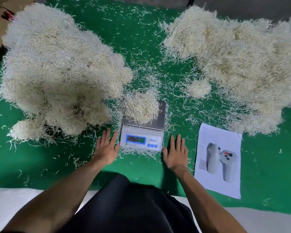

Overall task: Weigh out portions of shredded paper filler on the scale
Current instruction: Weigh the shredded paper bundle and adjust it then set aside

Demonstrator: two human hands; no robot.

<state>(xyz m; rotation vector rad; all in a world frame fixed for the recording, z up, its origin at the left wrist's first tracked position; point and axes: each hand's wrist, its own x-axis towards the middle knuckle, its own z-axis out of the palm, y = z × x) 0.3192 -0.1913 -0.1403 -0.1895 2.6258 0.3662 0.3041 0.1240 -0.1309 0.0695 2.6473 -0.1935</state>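
Black clothing fills the bottom middle, with both bare forearms reaching forward from it toward the scale.

Far left of the scale, a big heap of shredded paper sits on the green cloth, its near edge almost touching the scale's left side. A small clump juts from the heap's near left corner.

Just left of the scale, the left hand lies flat on the cloth, fingers straight and spread, holding nothing; its index finger is right beside the scale's body.

On the scale's metal pan sits a portion of filler, spilling over the pan's far left edge. The lit display shows green digits too blurred to read.

Just right of the scale, the right hand lies flat too, fingers straight, empty.

Further right lies a printed sheet picturing a grey handheld device. Beyond it, right of the scale, spreads a second heap, with a little tuft between it and the scale. Loose strands are scattered across the cloth.
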